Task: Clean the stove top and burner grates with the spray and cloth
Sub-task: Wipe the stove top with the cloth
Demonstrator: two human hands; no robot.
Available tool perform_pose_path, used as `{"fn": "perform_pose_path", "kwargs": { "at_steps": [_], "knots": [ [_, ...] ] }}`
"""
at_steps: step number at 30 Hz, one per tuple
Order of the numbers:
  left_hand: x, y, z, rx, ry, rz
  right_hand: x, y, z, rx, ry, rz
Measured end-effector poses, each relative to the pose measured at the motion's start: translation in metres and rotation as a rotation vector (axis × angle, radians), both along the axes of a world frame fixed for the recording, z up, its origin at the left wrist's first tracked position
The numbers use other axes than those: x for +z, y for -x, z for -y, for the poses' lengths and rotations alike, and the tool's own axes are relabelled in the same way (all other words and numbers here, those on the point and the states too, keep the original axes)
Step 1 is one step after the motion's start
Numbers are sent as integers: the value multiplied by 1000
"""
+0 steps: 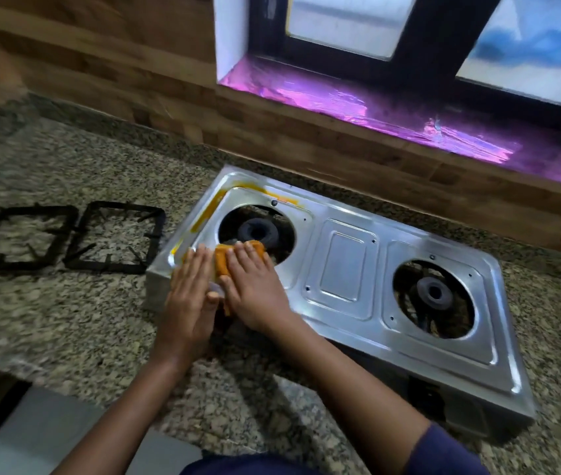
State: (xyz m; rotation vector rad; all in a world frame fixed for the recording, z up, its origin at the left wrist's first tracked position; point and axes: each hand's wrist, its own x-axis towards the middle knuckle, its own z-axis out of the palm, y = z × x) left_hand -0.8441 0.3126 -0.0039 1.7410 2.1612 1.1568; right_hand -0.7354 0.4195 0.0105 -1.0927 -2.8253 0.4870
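Left hand (190,293) and right hand (255,289) lie flat, fingers straight, pressing the orange cloth (221,264) onto the stove top (340,269) beside its left burner. Both burner grates (124,206) rest on the counter (66,320), left of the stove.

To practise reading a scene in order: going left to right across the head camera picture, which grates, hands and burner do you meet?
First grate → second grate → left hand → right hand → right-side burner.
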Motion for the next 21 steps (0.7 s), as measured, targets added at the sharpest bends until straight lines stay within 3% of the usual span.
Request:
{"fn": "perform_pose_path", "kwargs": {
  "at_steps": [3,6,14,21],
  "knots": [
    [-8,35,12,204,65,30,-5,-2,8,-106,-30,5],
    [-20,63,15,320,80,195,-3,2,25,-291,-39,80],
    [-20,92,16,203,90,1047,-3,103,39,-256,-55,68],
    [-5,103,19,247,17,1396,-3,191,10,-299,-24,96]
  ]
}}
